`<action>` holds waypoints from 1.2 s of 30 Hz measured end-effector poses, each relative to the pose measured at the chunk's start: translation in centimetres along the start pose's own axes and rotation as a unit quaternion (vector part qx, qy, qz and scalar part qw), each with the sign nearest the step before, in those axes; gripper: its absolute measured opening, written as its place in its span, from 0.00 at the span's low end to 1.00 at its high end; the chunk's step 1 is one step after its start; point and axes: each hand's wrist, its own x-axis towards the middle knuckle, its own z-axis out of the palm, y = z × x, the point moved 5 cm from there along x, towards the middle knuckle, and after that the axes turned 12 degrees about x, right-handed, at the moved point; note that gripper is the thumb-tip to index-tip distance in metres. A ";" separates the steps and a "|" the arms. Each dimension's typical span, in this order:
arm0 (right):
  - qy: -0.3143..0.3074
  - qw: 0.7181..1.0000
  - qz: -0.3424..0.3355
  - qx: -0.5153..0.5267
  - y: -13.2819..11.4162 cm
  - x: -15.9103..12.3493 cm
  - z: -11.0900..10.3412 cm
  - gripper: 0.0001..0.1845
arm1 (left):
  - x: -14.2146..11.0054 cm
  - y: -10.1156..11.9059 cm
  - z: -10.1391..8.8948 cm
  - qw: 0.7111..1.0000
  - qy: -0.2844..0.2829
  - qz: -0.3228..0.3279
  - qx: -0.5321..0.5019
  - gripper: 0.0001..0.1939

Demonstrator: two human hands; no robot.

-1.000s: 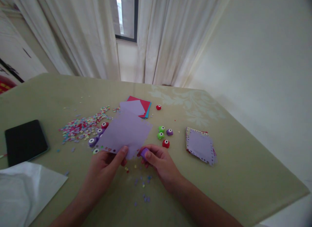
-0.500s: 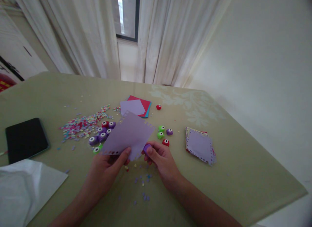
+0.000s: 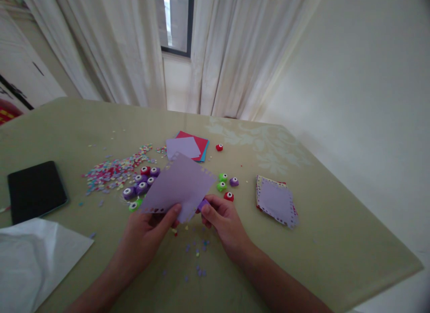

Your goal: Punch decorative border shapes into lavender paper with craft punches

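My left hand (image 3: pixel 149 232) pinches the near edge of a lilac paper square (image 3: pixel 179 187) with punched holes along its borders, holding it above the table. My right hand (image 3: pixel 223 221) grips a small purple paper punch (image 3: pixel 202 204) at the sheet's right edge. Small purple, red and green punches (image 3: pixel 141 187) lie just behind the sheet on the left, and several more punches (image 3: pixel 225 185) lie on the right.
Coloured confetti (image 3: pixel 112 171) is scattered at the left and near my hands. A stack of coloured paper (image 3: pixel 188 147) lies further back, punched sheets (image 3: pixel 276 200) at the right. A black tablet (image 3: pixel 35 189) and white paper (image 3: pixel 33 254) lie on the olive tablecloth (image 3: pixel 319 241) at the left.
The lilac sheet has turned and lifted slightly, its punched edges now showing at the top right. My right hand with the punch has shifted up along the sheet's right edge.
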 end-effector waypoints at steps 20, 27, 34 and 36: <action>0.014 0.998 0.058 -0.021 1.0 0.0 -0.5 0.34 | 0.0 0.3 0.6 0.997 -0.055 0.039 0.025 0.22; -0.002 0.998 0.057 -0.007 1.1 -0.1 -0.1 0.35 | -0.1 0.0 0.7 0.996 -0.069 0.033 0.040 0.21; 0.006 0.998 0.059 0.015 1.5 -0.1 -0.2 0.35 | 0.0 -0.3 0.9 0.996 -0.075 0.027 0.030 0.21; 0.012 0.998 0.056 0.019 1.5 0.0 -0.3 0.34 | 0.0 -0.4 0.9 0.996 -0.078 0.030 0.036 0.21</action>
